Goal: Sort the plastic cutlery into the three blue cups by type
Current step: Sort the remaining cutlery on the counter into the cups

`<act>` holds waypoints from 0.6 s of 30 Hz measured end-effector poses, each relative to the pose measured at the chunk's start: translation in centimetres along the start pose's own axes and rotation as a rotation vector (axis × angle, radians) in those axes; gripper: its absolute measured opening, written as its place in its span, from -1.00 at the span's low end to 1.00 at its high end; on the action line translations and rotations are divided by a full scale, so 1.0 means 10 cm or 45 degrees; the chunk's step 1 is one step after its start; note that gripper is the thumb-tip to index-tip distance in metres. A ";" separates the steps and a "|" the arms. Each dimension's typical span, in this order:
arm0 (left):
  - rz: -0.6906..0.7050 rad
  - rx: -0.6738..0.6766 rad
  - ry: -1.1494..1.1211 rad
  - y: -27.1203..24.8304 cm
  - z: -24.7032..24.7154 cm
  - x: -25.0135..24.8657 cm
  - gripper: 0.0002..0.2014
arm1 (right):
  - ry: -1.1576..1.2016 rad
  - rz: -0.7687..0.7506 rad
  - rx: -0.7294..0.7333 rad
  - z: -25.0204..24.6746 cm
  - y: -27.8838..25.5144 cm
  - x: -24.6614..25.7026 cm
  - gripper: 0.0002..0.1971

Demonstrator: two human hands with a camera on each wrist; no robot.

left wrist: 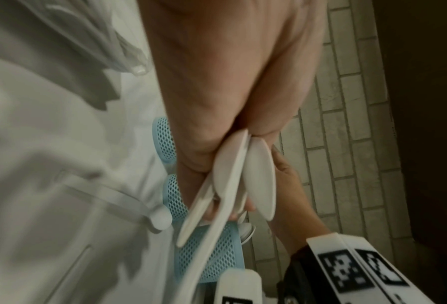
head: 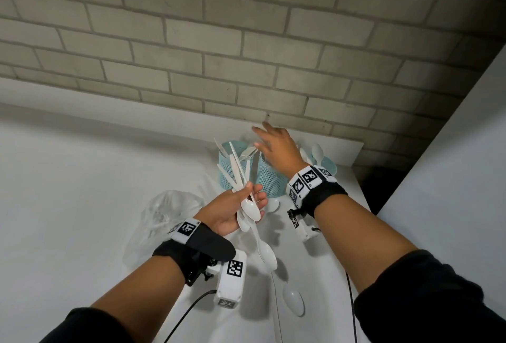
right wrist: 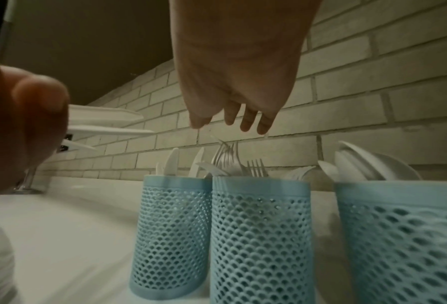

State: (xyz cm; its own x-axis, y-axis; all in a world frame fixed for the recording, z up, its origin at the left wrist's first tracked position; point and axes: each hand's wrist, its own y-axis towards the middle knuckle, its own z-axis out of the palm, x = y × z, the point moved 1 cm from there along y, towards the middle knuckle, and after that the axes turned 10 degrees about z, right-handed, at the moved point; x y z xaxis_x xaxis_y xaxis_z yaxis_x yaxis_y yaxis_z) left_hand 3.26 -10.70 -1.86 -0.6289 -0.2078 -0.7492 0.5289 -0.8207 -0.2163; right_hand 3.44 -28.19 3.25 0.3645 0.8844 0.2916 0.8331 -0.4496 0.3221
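Right hand (head: pixel 276 148) released, fingers spread above middle cup (right wrist: pixel 258 236). Left hand (head: pixel 232 209) grasps cutlery bundle (head: pixel 242 194), near-left of cups, handles pointing far.

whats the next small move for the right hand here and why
Probably bring the right hand, open and empty above the middle cup of forks, back to the bundle of spoons gripped by the left hand and pinch one spoon for the right cup, which already holds spoons.
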 end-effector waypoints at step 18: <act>0.166 0.017 -0.094 0.02 0.00 -0.11 -0.72 | 0.525 0.160 -0.225 -0.16 -0.27 -0.02 -0.82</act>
State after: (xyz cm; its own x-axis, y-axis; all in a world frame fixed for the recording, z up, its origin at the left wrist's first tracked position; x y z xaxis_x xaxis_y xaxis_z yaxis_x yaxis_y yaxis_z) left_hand 4.04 -10.61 -1.11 -0.5959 -0.3511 -0.7222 0.6014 -0.7911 -0.1116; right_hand 0.47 -27.37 3.73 0.2324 0.7144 0.6600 0.6963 -0.5960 0.3999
